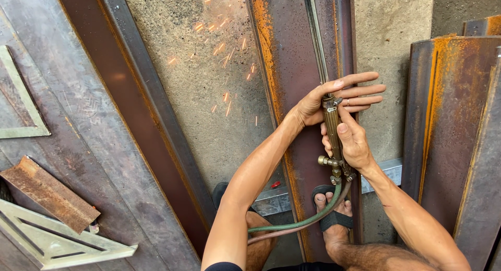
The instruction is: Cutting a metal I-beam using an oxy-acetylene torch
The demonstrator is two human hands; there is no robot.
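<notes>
I saw both hands on a brass cutting torch (332, 130), which lay along a rusty steel beam (297, 67) on the concrete floor (209, 67). My left hand (334, 96) was cupped around the upper end of the torch body, fingers stretched out over it, probably to steady and guide the long tube (315, 36) along the beam's edge. My right hand (354, 140) gripped the lower part of the handle, the thumb lying on the brass, close to the valves (334, 164), I think so that the flame could be adjusted. Two hoses (302, 224), one green and one pinkish, left the bottom of the torch and bent toward the lower edge of the view, past my foot in a sandal (334, 213). Orange sparks (224, 51) were scattered over the floor left of the beam. At the left edge lay a rusty angle piece (49, 195) and a metal triangle square (57, 239), well apart from the hands. More rusty beams (449, 125) stood at the right.
</notes>
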